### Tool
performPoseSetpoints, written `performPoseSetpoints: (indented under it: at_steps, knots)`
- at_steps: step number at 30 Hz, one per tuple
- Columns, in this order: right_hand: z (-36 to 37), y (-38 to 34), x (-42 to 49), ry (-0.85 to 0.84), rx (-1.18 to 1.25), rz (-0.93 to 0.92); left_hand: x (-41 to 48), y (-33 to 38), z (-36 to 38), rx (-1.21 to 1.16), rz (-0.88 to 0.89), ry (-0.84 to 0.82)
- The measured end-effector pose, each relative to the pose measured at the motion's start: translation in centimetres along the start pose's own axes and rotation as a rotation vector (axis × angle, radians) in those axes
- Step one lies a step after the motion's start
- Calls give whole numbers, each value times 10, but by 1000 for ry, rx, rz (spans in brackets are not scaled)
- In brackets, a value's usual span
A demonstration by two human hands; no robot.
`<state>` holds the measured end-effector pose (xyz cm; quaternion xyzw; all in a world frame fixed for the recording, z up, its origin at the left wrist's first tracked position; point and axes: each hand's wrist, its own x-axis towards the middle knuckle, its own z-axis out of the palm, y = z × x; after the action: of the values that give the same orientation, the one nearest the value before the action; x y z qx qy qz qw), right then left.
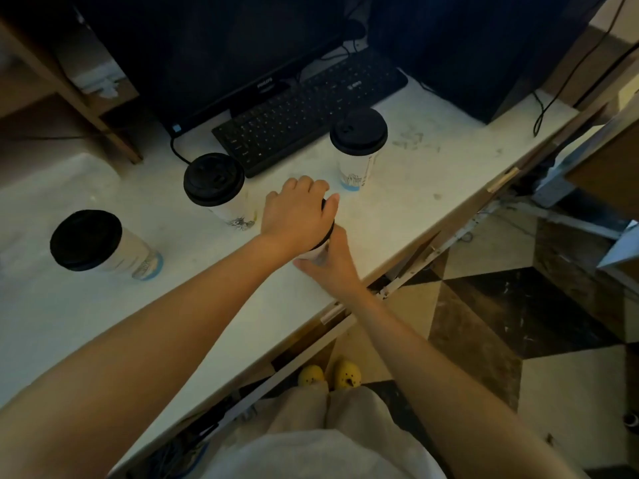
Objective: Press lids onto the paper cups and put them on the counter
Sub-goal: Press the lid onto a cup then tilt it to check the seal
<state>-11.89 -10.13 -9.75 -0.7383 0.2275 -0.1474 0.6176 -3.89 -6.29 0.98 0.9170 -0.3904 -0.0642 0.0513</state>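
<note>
Dim light lies over a pale, scuffed surface [397, 216] that runs from lower left to upper right, with a floor of dark and light tiles [518, 305] beyond its near edge. At the back stands a black flat monitor [221, 57], and in front of it lies a black computer keyboard [304, 108].

Three capped cups stand upright and well apart on the surface. A white paper cup with a blue base band [135, 250] is at your far left. A white paper cup with a dark sketch print [235, 212] stands just beside the keyboard's left end. A white paper cup with a blue skyline print [356, 171] stands at the keyboard's near edge, further right. Each wears a black lid.

Between the last two and nearer to you is the fourth white paper cup [318, 252], close to the surface's near edge. Your hands hide its base, so you cannot tell whether it rests on the surface. Your left hand [297, 212] lies palm down on top, with fingers and thumb curled over its black plastic lid [330, 229], of which only a thin arc of rim shows. Your right hand [332, 257] wraps round the cup's wall just below the lid from the near side and grips it firmly.

A pair of yellow slippers [347, 375] shows on the floor below the surface's edge.
</note>
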Motion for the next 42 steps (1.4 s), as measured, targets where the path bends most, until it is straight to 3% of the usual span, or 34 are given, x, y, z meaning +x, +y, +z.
performPoseSetpoints:
  at_steps: [3, 4, 7, 11, 13, 15, 18, 20, 28, 36, 42]
  knots:
    - [-38, -9, 17, -396, -38, 60, 1, -4, -3, 10, 150, -26]
    - [-44, -11, 22, -451, -65, 78, 2, -4, -5, 14, 209, -43]
    - [-36, -12, 24, -337, -77, 47, 8, -7, -9, -10, 283, -83]
    - [4, -1, 4, 16, 9, -17, 10, -3, -5, -11, -3, 5]
    - [15, 2, 0, 73, 27, -2, 7, 1, -1, 5, -83, -22]
    - [10, 4, 6, 4, 31, 13, 7, 1, 0, -6, -86, -30]
    - [-6, 11, 21, -256, -21, 37, 8, 0, 0, 10, -73, -19]
    - [-9, 12, 25, -294, -68, 50, 8, 1, 1, 23, -61, -6]
    - [-10, 7, 18, -245, -62, 8, 6, 2, -2, 29, -45, -16]
    - [-11, -27, 5, -155, 37, 74, 13, 7, -31, 117, 42, -162]
    - [-39, -102, 20, -20, 74, -114, 20, 34, -118, 192, 153, 32]
